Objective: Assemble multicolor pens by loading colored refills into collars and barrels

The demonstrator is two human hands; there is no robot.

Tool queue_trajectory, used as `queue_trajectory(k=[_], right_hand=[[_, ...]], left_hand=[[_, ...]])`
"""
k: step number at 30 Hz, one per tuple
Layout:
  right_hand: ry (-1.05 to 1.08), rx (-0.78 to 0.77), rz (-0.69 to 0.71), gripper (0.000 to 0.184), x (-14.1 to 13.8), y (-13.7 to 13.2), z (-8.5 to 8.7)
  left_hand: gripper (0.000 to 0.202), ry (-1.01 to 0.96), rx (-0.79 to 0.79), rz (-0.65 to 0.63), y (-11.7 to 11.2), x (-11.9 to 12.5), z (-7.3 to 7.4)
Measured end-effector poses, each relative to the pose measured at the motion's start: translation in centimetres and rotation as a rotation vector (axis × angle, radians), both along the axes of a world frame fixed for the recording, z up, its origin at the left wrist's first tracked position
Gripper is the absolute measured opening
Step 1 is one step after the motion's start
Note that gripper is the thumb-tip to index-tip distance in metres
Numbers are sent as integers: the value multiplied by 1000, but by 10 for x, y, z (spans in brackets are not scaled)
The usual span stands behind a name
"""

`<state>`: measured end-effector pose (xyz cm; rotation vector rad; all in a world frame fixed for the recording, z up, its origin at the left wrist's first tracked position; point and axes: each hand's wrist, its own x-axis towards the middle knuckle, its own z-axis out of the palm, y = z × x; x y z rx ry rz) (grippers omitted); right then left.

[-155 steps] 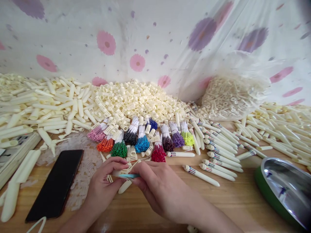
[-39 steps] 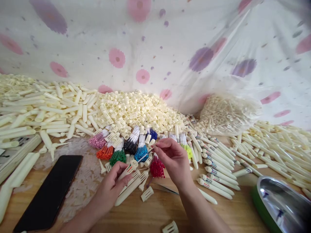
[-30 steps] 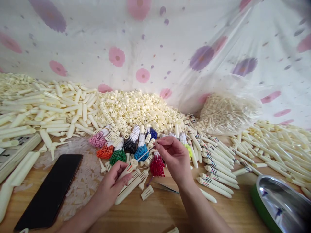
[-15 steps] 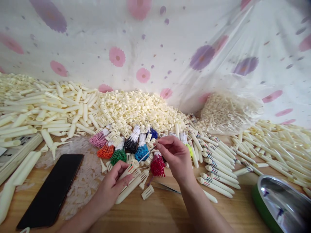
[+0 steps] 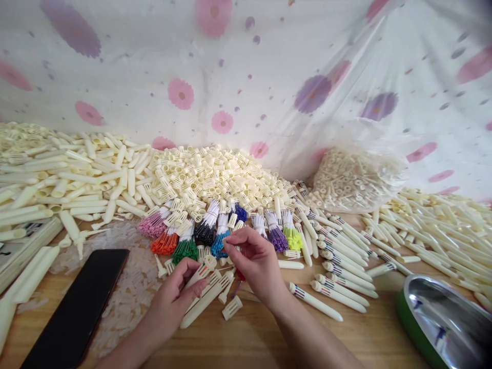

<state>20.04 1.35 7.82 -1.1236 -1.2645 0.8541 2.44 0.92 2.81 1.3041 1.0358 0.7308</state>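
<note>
Behind, floral cloth (image 5: 154,61); underneath, wooden table (image 5: 249,341), pen barrels (image 5: 203,305).

A black phone (image 5: 77,307) lies at the left of the wooden table (image 5: 238,343), a green-rimmed steel bowl (image 5: 446,318) at its right.

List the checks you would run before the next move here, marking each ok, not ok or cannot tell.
1. Left hand grips the cream barrel: ok.
2. Barrel's open end faces the right hand: ok.
3. Refill pinched between the right hand's fingertips: cannot tell.
4. Blue refill bundle lies close to the right hand: ok.
5. Red bundle in plain view: not ok, mostly hidden behind the right hand.
6. Phone apart from both hands: ok.
</note>
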Motion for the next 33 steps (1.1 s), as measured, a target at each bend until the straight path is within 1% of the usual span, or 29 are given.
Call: queue_trajectory(k=[4, 10, 14, 21, 24, 27, 30, 33], right_hand=[[-65, -16, 64, 4, -6, -1, -4], [-52, -185, 172, 12, -4, 2, 0], [-48, -224, 216, 20, -5, 3, -2], [-80, -247, 213, 24, -7, 2, -2], [-115, -234, 220, 24, -7, 2, -3], [-208, -199, 186, 23, -9, 2, -4], [-333, -119, 161, 18, -9, -1, -3], [-374, -26, 175, 12, -9, -2, -2]], left_hand=[[19, -1, 8, 49, 0, -1, 1], [16, 1, 45, 65, -1, -1, 8], [16, 15, 62, 96, -1, 0, 10], [9, 27, 125, 86, -2, -3, 5], [8, 31, 133, 86, -3, -3, 4], [8, 28, 143, 86, -2, -3, 3], [7, 32, 133, 81, -3, -2, 2], [7, 34, 131, 77, -3, -2, 2]])
